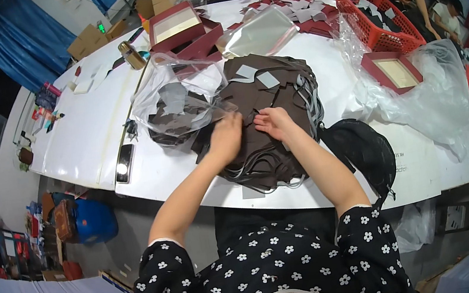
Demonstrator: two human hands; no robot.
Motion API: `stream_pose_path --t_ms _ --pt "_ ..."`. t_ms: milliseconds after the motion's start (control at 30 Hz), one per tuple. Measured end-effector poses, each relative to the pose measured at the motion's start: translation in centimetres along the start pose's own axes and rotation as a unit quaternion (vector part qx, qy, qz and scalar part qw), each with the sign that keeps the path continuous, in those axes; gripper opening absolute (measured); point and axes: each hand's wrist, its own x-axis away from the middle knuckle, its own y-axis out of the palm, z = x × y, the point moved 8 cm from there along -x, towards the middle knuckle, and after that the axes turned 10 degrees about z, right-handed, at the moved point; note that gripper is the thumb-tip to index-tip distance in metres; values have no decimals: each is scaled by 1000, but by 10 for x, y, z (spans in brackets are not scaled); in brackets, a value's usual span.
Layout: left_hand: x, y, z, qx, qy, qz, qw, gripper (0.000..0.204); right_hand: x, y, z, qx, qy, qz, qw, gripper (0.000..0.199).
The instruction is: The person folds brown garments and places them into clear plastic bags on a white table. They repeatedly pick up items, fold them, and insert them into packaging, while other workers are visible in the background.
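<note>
Your left hand (pixel 228 135) is over the left part of the dark brown pile (pixel 264 142), fingers bent and pointing away from you; can't tell whether it grips anything. Your right hand (pixel 273 122) is just beside it, over the middle of the pile, palm partly turned up, fingers loosely curled in a narrow shape; a small dark bit shows at the fingertips, can't tell if it's pinched. Pile is on the worktop (pixel 84 143) right in front of you, flat pieces stacked, grey cords (pixel 311 96) looping along its right side and more loops at the near edge. Pale grey card (pixel 267 79) lies on the pile's far part. Clear plastic bag (pixel 174 101) with dark pieces inside sits against the pile's left side. Phone (pixel 124 164) near the worktop's near edge, left of that bag. Black bag (pixel 361 149) just right of the pile. Farther right, a maroon box (pixel 392 71) on crumpled plastic wrap (pixel 415 112), and a red basket (pixel 371 28) beyond. Clear plastic sheets (pixel 260 33) lie behind the pile, gold flask (pixel 131 55) to the far left.
</note>
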Motion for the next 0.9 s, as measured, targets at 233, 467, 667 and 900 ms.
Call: stream_pose_path --t_ms 233,467,667,900 --pt "-13 54 -55 -33 -3 -38 999 60 -11 9 13 -141 52 45 988 33" --pt "-19 56 -63 11 -52 31 998 55 -29 38 9 -6 70 40 997 41" --pt "-13 54 -41 -18 -46 -39 998 70 -30 47 -24 381 -278 181 863 70" --pt "-16 62 -73 114 -50 -45 991 84 -23 59 2 206 -138 139 959 49"
